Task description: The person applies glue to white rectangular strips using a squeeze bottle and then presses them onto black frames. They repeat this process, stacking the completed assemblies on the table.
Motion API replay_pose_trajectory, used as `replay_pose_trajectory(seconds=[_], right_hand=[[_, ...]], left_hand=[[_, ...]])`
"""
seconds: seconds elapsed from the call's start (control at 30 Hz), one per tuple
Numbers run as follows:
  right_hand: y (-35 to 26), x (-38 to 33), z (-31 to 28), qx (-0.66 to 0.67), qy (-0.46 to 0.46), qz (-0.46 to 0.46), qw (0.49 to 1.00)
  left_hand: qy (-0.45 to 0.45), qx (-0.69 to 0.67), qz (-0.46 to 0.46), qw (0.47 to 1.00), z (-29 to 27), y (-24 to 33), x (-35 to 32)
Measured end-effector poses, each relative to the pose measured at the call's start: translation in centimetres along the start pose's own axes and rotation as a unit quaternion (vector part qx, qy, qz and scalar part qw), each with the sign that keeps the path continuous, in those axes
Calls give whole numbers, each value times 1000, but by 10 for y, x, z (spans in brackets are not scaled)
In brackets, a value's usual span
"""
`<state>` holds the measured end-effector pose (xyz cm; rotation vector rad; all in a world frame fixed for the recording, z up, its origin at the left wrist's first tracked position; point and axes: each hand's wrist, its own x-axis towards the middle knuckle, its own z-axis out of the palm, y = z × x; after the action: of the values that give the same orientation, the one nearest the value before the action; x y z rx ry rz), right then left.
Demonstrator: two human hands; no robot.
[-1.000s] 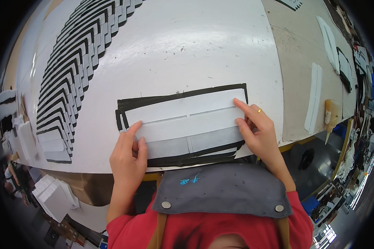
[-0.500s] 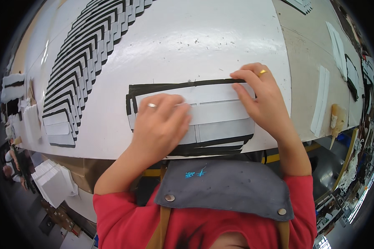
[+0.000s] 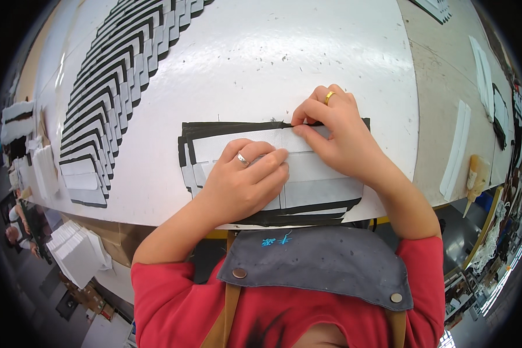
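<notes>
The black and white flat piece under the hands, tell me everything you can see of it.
The black and white flat rectangular piece lies flat near the front edge of the white worktable. White panels, like card or stiff lining, sit on a black backing that shows as a border. The left hand presses down on its middle; the right hand pinches its top black edge.

workshop; worktable (image 3: pixel 330 52), rows of cut pieces (image 3: pixel 116 87)
</notes>
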<state>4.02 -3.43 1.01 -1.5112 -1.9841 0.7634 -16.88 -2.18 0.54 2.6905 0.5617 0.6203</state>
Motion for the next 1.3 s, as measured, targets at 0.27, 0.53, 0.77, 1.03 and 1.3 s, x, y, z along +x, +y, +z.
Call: replay_pose_trajectory(seconds=[0.27,0.53,0.77,1.03,1.3], right_hand=[[2,-5,4,-37,64,-101,992],[6,-1,-2,29,4,-19,999],[6,0,-7,87,-29,6,996],[2,1,-8,56,-53,10,997],[-24,-39,6,-6,26,-58,998]], left_hand=[[40,-1,-10,999,-2,-1,-2],[28,-33,-27,999,-3,-3,-2],[19,-45,-19,999,0,-4,1],[-22,-77,-21,997,0,0,6],[-29,-125,-53,990,4,1,7]])
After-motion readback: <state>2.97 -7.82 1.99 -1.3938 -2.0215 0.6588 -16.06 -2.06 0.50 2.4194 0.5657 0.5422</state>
